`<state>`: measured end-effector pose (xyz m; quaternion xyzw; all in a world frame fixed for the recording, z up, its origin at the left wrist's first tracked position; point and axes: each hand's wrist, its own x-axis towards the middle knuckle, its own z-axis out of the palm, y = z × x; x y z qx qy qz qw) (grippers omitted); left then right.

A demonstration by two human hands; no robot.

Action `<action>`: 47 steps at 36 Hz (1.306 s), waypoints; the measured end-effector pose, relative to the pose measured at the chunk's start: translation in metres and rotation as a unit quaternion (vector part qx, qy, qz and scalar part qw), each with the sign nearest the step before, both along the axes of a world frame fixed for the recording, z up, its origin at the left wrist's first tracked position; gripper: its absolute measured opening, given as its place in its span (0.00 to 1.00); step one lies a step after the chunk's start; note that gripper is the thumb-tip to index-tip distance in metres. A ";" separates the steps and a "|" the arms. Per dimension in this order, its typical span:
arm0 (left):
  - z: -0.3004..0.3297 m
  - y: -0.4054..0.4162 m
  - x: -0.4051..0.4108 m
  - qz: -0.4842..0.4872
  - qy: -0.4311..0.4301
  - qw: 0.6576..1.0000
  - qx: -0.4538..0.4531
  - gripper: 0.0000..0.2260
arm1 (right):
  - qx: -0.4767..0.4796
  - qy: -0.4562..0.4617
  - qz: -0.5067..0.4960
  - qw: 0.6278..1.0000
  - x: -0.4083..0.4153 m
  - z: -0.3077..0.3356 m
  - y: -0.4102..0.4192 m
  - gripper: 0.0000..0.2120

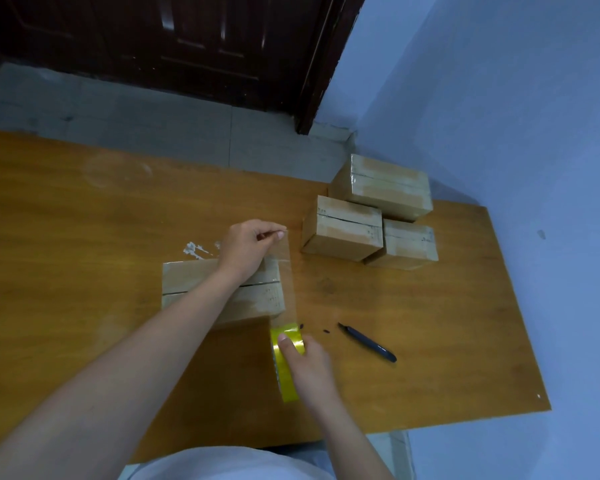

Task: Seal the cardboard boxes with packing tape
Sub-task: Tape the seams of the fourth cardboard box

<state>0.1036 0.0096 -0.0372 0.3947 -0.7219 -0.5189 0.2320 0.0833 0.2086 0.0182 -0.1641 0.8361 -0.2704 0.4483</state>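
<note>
The left hand (245, 247) is held over the far right corner of a cardboard box (201, 284), with the free end of a clear tape strip (286, 282) pinched between thumb and fingertips. The right hand (309, 367) is wrapped around a yellow tape roll (286, 362) near the worktop's (84, 216) front edge, the thumb laid on top. The strip is stretched from roll to left hand along the box's right end. Three taped boxes (371, 216) are grouped at the far right, touching one another. A dark knife (369, 342) is lying just right of the roll.
</note>
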 end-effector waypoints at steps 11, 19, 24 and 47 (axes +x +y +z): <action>0.006 -0.002 -0.007 -0.002 -0.167 0.986 0.018 0.06 | 0.002 -0.045 -0.046 0.998 0.000 -0.025 -0.009 0.07; 0.008 -0.019 -0.022 -0.029 -0.319 0.934 0.155 0.07 | 0.007 -0.045 -0.041 0.998 -0.004 -0.034 -0.010 0.24; 0.011 -0.018 -0.024 -0.047 -0.409 0.898 0.155 0.10 | -0.008 -0.049 -0.042 0.998 -0.005 -0.041 -0.012 0.26; 0.012 0.063 0.061 -0.089 -0.191 0.950 -0.231 0.16 | -0.064 -0.057 -0.044 0.995 -0.007 -0.059 -0.027 0.12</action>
